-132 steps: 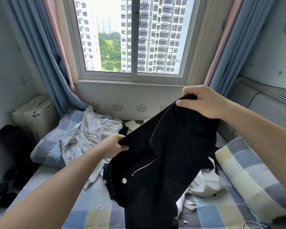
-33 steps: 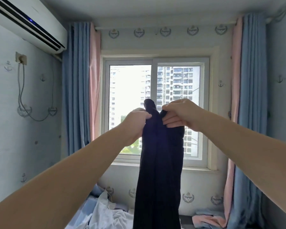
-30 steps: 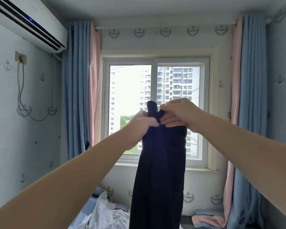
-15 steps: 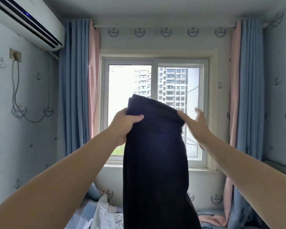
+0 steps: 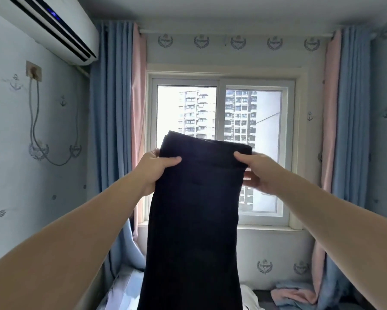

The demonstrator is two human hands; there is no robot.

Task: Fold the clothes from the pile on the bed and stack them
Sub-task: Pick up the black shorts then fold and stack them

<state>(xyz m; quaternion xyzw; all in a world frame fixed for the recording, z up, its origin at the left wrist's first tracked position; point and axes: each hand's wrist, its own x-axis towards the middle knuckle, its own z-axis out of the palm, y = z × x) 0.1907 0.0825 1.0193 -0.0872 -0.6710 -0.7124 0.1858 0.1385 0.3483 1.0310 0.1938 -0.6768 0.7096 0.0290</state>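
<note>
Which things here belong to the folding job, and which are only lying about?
Job: black trousers, held up by left hand and right hand; white garment below.
Lying about: air conditioner, curtains, window, pink cloth.

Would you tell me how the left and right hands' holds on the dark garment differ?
The left hand grips the dark garment below its higher top corner; the right hand grips close under the lower corner. The right hand's fingers show beyond the edge; the left's are mostly hidden. Both pinch with thumb in front.
</note>
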